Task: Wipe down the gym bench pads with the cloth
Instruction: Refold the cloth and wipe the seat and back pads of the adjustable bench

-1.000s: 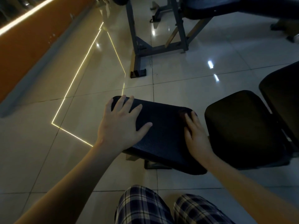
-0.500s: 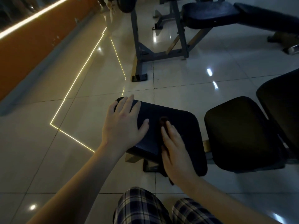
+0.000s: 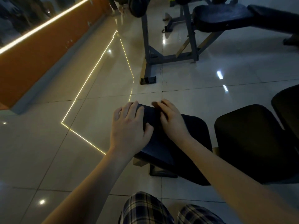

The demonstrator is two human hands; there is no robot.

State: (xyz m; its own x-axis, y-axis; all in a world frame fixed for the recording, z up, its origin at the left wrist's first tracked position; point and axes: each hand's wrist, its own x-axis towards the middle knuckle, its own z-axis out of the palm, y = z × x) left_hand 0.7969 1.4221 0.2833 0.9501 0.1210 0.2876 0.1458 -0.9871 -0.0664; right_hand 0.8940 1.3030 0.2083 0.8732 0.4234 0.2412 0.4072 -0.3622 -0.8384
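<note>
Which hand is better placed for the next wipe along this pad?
Right hand: it presses the cloth at the pad's far edge. Left hand only rests flat, without cloth.

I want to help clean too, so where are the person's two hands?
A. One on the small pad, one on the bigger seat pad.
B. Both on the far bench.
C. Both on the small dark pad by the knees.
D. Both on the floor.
C: the left hand lies flat on the small dark pad and the right hand rests at its far edge; neither touches the bigger seat pad.
</note>
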